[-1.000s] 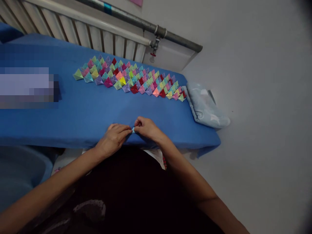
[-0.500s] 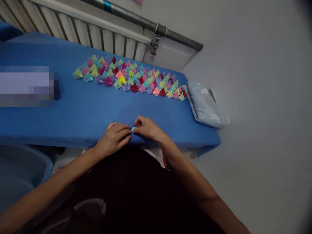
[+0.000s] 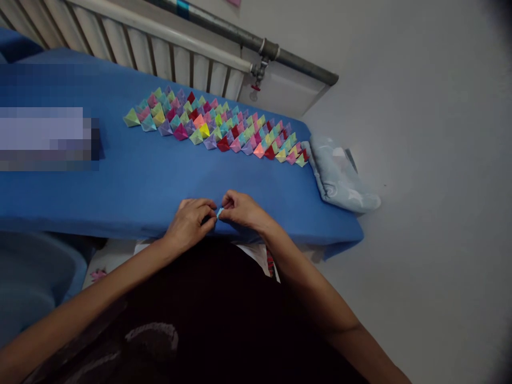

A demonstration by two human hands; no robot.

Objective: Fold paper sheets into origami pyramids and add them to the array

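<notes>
A small piece of light blue paper [image 3: 220,213] shows between my fingertips near the front edge of the blue-covered table [image 3: 132,197]. My right hand [image 3: 241,208] pinches it from the right, thumb against bent fingers. On its left side, my left hand [image 3: 192,218] has its fingers curled together, with thumb and fingertips closed at the paper's edge. Most of the paper is hidden by the fingers. Beyond both hands, several rows of folded paper pieces [image 3: 223,143] in many colours stand close together across the table.
A folded light blue blanket [image 3: 340,176] lies at the table's right end against the wall. Behind the table run a white radiator [image 3: 160,53] and a metal pipe [image 3: 304,63] with a red-handled valve [image 3: 256,87]. A blue basin [image 3: 36,282] is at the lower left.
My left fingers have bent a little more and drawn together at the paper. My right hand keeps its pinch. The whole view has shifted slightly.
</notes>
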